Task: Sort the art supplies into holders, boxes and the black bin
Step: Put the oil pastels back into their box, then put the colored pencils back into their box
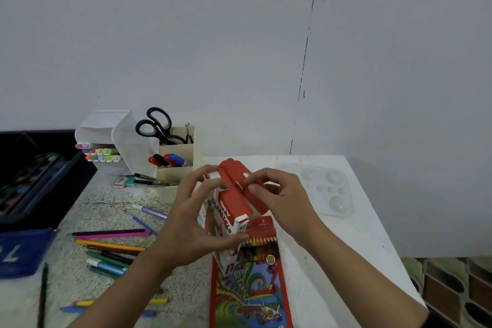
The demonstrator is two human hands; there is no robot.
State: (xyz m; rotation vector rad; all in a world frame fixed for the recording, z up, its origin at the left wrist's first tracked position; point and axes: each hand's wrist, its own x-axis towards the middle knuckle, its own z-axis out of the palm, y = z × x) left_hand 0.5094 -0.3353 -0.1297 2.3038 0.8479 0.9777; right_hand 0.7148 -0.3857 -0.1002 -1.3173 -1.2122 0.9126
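Roughly midway, judging by the spread. At far left, black plastic bin [77, 181] already holding a dark paint tin [29, 181] with round colour pans. Below it, blue fabric pouch [24, 250], contents hidden.

Loose on the speckled tabletop [87, 210] in the lower left: coloured pencils and glitter pens [109, 245], unsorted.

Left of centre, white tilted plastic holder [103, 128] stocked with rows of pastel highlighters [101, 152]. Just right of it, cream compartment organiser [175, 189] with black-handled scissors [154, 125] standing at the back, red, black and blue markers [170, 160] in the middle tier and dark pens [151, 180] poking from the front.

At centre, red-and-white cardboard oil pastels box [229, 210], raised off the table. Left hand [191, 221] wrapped round its body, fingers and thumb clamped on the sides. Right hand [277, 200] pinching the red lid flap between thumb and fingertips.

Beneath, flat pack of coloured pencils [253, 282]. At right, clear plastic mixing palette [324, 189], not yet put away.
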